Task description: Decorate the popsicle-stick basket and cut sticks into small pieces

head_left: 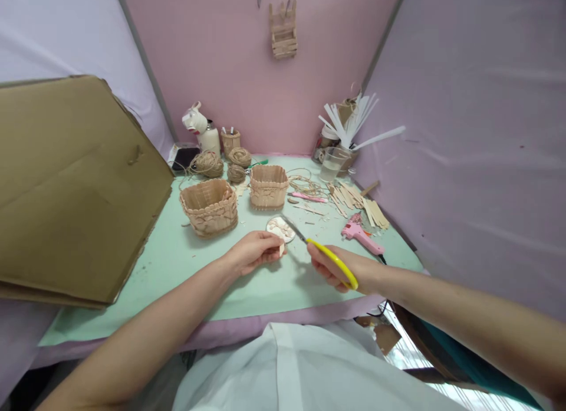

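Between the fingertips of my left hand [256,252] is a small pale wooden strip [282,249], pinched near the middle of the table. My right hand [331,268] grips yellow-handled scissors [332,261], whose blades point up and left toward the strip without touching it. Just beyond my left fingers lies a round white dish [280,228] with small pale pieces in it. Two small woven baskets stand past my hands: one basket [210,209] on the left, the other basket [268,188] near the centre.
A pink glue gun [362,237] lies at right, before scattered wooden sticks [375,213]. Twine balls [207,163] sit at the back left; a plastic cup [332,166] and white strips [349,125] stand at the back right. A large cardboard sheet [79,187] leans on the left.
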Tool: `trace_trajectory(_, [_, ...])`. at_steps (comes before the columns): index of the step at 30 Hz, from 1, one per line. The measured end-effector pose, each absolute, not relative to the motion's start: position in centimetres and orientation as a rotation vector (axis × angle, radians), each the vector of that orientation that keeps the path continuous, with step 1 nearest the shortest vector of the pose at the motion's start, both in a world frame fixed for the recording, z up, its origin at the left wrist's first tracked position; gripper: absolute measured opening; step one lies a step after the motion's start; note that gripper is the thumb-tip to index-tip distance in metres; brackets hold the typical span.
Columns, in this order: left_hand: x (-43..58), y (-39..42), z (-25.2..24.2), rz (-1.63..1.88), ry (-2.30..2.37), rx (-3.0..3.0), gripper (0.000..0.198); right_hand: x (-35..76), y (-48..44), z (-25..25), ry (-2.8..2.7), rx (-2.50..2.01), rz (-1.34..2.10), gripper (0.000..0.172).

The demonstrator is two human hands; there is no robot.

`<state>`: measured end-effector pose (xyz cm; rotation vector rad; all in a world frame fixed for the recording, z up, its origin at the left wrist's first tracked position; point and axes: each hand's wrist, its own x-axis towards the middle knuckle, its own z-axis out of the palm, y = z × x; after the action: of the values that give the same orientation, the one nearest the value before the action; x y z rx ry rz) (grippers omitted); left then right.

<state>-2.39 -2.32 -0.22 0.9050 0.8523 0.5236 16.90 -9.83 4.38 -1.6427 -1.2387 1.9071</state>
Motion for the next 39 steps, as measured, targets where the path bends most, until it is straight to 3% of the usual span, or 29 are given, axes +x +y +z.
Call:
trace_trajectory(8, [-3.6, -1.1, 0.4, 0.691, 0.925, 1.043, 0.02, 20.0, -11.0, 2.9, -1.181, -1.52, 1.633, 0.049])
trace_trajectory(20, [-3.5, -1.3, 0.2, 0.774, 0.925, 1.1, 0.032, 18.4, -12.2, 0.7, -1.244, -1.428, 1.509, 0.044])
trace_trajectory(28, [-3.4, -1.8, 0.4, 0.807, 0.913, 1.237, 0.026, 17.6, -12.6, 1.2, -1.501, -1.487, 1.411, 0.045])
trace_trajectory(39, [-2.9, -2.3, 0.6, 0.822, 0.808, 1.209, 0.027, 16.7, -12.1, 1.9, -1.77, -1.663, 1.138, 0.025])
